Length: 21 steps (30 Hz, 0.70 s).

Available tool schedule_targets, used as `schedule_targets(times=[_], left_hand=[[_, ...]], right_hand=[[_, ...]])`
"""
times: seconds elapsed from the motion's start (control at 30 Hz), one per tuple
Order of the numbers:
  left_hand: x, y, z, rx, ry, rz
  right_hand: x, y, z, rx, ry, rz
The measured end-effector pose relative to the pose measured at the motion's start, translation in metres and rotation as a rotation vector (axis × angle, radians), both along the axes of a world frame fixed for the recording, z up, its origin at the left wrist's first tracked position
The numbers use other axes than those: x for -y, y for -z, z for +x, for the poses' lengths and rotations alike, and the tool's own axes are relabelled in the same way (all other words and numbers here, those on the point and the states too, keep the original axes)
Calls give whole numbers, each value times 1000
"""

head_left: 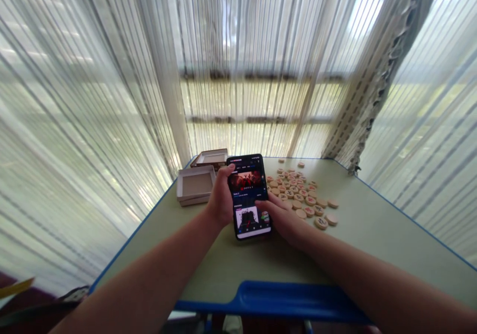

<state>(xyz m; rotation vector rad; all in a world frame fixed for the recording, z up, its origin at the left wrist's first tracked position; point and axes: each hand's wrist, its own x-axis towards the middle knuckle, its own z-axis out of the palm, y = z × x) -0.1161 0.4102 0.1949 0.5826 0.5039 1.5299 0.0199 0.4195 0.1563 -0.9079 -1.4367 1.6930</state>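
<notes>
Upright between my hands is a smartphone (249,200), its lit screen turned toward me with a dark page and a red "DOTA 2" banner. My left hand (222,195) grips the left edge, thumb near the upper left corner of the screen. At the lower right side, my right hand (281,217) also holds it, with the thumb over the screen. Fingers behind the phone are hidden. Just beyond my right hand, many round wooden Chinese chess pieces (298,190) lie scattered, some showing red or black characters and some blank.
A shallow open box (196,185) sits left of the phone, with a second box part (211,158) behind it. The pale table (372,229) has a blue edge and a blue tray lip (290,294) nearest me. Sheer striped curtains (261,100) hang around the far sides.
</notes>
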Motion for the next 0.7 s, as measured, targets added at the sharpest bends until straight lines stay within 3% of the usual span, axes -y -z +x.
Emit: schedule_targets(times=[0.5,0.7], left_hand=[[-3,4,-3,-100,-86,74],[-2,3,-3,-120,-35,66]], right_hand=[[-4,3,-1,-47,-44,50],[-2,3,2,-66,-78,41]])
